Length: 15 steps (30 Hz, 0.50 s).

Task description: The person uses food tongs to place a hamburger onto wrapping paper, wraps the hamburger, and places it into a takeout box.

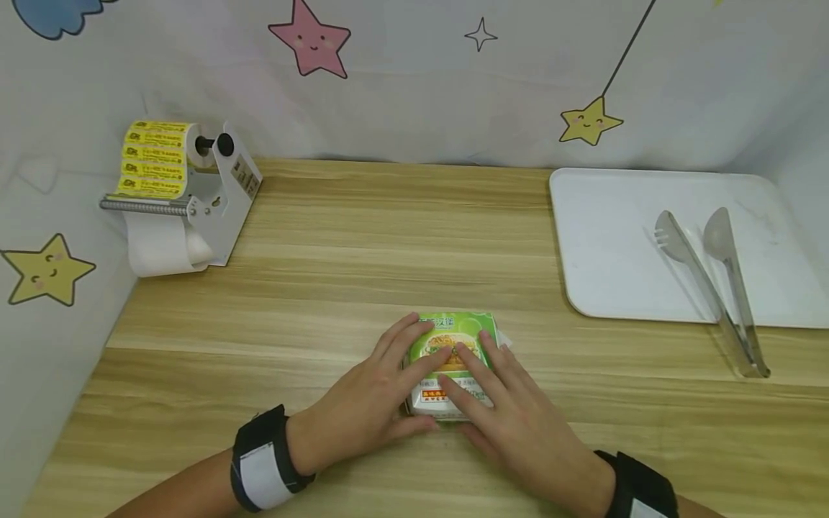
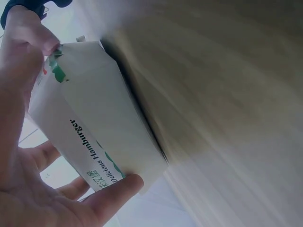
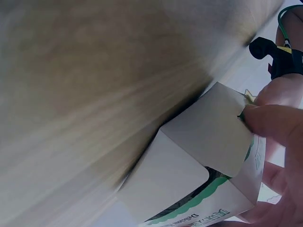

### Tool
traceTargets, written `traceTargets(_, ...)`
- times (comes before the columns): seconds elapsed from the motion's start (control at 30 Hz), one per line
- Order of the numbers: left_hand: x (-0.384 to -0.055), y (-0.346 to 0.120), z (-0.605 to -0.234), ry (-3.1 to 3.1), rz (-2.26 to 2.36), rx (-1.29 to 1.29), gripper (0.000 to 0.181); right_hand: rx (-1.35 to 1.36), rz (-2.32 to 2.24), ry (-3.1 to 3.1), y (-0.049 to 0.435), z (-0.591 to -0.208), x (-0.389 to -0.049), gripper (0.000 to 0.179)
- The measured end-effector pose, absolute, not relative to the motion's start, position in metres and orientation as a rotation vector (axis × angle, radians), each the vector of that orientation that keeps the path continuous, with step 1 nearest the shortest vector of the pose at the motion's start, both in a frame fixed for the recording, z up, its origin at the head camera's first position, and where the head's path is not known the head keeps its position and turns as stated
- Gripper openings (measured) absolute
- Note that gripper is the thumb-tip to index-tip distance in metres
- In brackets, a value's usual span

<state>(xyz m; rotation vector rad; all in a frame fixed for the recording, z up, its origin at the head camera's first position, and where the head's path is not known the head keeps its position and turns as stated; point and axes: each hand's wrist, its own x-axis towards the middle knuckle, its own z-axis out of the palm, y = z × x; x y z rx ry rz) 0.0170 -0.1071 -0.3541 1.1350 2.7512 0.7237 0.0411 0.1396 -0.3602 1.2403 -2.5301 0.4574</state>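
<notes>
In the head view a small green and white hamburger box [image 1: 450, 384] with a burger picture on its lid lies on the wooden table [image 1: 363, 237]. My left hand [image 1: 369, 392] rests over its left part, fingers spread across the top and left edge, thumb low at the front. From the other side my right hand [image 1: 518, 417] lays extended fingers on the lid and right edge. Both index fingertips come close together over the picture. The left wrist view shows the white box side [image 2: 94, 113] printed "Delicious Hamburger". Folded white panels [image 3: 199, 132] appear in the right wrist view.
At the back left stands a label dispenser [image 1: 223, 201] with a roll of yellow labels [image 1: 152, 162]. On the right, metal tongs [image 1: 728, 306] lie across a white tray [image 1: 609, 266], their joined end past its front edge. A star-printed cloth [image 1: 414, 108] hangs behind the table.
</notes>
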Motion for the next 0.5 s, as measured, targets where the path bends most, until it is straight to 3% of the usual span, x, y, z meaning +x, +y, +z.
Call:
traceTargets(0.27,0.0167,-0.1037,-0.3538,2.828,0.634,1.189,0.084,1.220,0.371,-2.585,0.1360,-0.3620,0.0411,0.069)
traceTargets(0.5,0.0156,-0.1036,-0.3540,2.840,0.652,1.169,0.085,1.215,0.385,-2.636,0.1429,-0.3620,0.0394,0.097)
